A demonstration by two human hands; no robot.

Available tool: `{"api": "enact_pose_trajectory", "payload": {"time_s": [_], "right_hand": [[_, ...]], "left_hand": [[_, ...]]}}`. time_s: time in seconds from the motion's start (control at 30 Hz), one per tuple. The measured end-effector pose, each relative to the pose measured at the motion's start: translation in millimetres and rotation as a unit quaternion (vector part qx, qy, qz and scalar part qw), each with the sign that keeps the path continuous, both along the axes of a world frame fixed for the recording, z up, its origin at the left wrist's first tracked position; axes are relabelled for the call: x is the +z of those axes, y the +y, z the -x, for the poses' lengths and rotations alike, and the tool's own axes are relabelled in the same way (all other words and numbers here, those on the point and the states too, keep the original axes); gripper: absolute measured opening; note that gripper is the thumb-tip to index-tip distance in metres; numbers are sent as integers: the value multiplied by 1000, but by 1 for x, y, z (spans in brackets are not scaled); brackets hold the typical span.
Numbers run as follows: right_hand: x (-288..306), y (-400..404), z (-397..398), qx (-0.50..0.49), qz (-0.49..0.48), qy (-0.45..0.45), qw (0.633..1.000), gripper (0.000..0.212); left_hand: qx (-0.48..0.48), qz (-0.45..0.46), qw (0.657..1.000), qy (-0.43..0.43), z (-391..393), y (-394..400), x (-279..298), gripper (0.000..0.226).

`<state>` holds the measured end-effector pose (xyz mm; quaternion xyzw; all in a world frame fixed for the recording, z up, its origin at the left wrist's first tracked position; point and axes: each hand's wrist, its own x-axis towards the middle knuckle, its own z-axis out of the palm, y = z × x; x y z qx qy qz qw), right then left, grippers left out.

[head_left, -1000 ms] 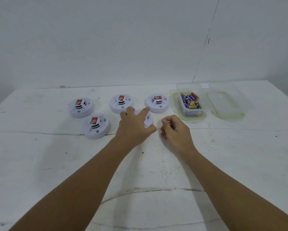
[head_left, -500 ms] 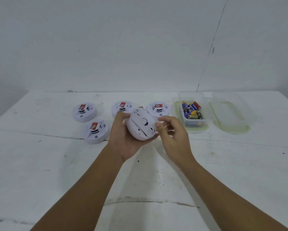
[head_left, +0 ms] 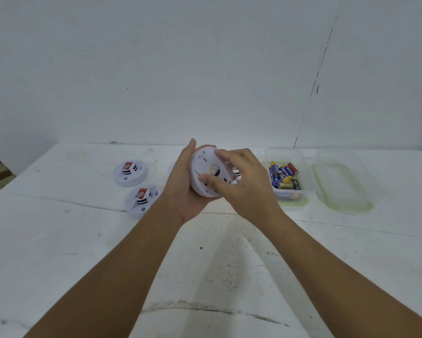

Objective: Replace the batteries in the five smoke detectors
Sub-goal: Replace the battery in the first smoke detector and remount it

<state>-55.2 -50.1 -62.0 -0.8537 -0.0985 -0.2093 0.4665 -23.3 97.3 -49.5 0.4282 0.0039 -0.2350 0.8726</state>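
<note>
You held one smoke detector (head_left: 206, 173) off the table (head_left: 205, 264), back side toward you; your left hand (head_left: 184, 189) cupped it from the left, fingers curled round its rim. Your right hand (head_left: 244, 181) lay over its right half, thumb and fingers pinching the back face. Left of your left hand, two more detectors (head_left: 131, 172) (head_left: 141, 199) rested on the table, red-labelled faces up, near each other but apart. A fourth detector (head_left: 236, 175) showed only as a sliver behind your right fingers; your left hand blocked the spot behind it, where only a pale edge (head_left: 171, 167) showed. Just right of your right hand stood a clear tub (head_left: 302, 167) of mixed batteries (head_left: 284, 178), and beyond it its clear lid (head_left: 341, 181) lay flat. Your forearms covered much of the near table.
</note>
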Motion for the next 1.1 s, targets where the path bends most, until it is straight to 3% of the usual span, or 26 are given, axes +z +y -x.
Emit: {"api": "enact_pose_trajectory", "payload": {"time_s": [0.37, 0.73, 0.87, 1.1], "right_hand": [[4, -4, -7, 17, 70, 1, 997, 59], [4, -7, -3, 9, 72, 6, 997, 54], [4, -8, -1, 2, 32, 25, 999, 54], [4, -6, 1, 9, 43, -16, 999, 53]], "left_hand": [[18, -62, 998, 6, -11, 2, -4, 39], [32, -110, 993, -5, -11, 0, -4, 40], [44, -124, 991, -6, -5, -4, -5, 40], [44, -149, 987, -27, -4, -2, 8, 39]]}}
